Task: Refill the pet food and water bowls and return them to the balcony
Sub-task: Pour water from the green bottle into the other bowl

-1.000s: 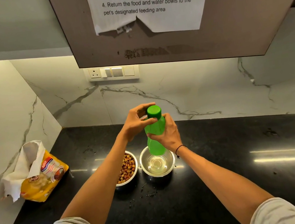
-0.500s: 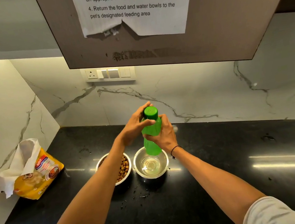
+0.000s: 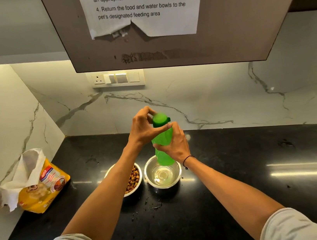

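Black polished stone counter [image 3: 242, 169] carried two steel bowls: kibble bowl [image 3: 134, 181] at nine o'clock of water bowl [image 3: 163, 175]. Right hand [image 3: 174, 144] clamped the green plastic bottle [image 3: 163, 149]; left hand [image 3: 144, 127] had turned its cap [image 3: 159, 119] since a second before, so pouring seemed finished.

Under-cabinet glow; glare streaks on countertop [image 3: 282, 163].

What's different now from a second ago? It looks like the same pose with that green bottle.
Very little. The left hand has shifted its fingers around the green cap, as if turning it; a small tab now shows on the cap's right side. The right hand still grips the bottle upright above the water bowl. The food bowl, the yellow food bag and the counter are as before.
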